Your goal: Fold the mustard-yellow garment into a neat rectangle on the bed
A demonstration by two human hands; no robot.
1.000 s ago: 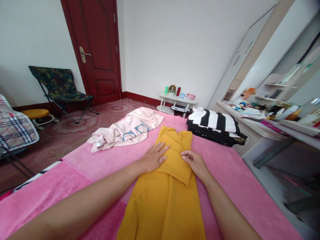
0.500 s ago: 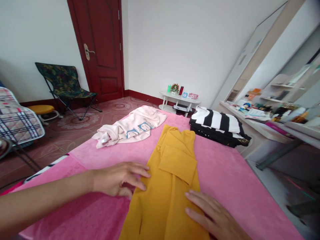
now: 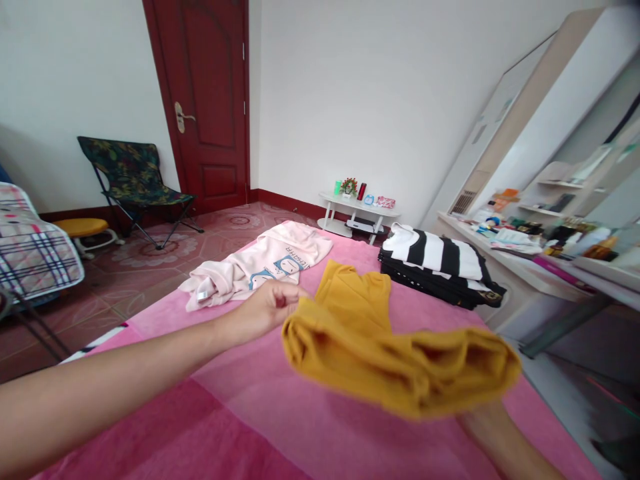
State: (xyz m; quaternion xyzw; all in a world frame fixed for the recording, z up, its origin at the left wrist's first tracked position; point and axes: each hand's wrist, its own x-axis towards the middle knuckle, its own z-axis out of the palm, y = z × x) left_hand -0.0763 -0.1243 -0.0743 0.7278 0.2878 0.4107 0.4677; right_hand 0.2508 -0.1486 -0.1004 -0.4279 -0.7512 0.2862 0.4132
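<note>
A yellow garment, seemingly a long-sleeved top folded into a long strip, has its far end flat on the pink bedspread. Its near end is raised and doubled back, the thick layered edge facing me and slightly blurred. My left hand pinches the left corner of this lifted end, fingers closed. On the other side, my right hand reaches under the lifted end and bears it up; the cloth covers its fingers. A pale pink sweatshirt with blue cartoon figures lies loosely spread beyond my left hand.
A stack of folded clothes, black-and-white striped on top, sits at the bed's far right. Along the right stands a cluttered dressing table. Past the bed are a low white table, a camouflage folding chair and a yellow stool.
Both hands lay with spread fingers on the flat yellow top. Now its near end is lifted and carried forward over the far part, the left hand having closed on its corner.
</note>
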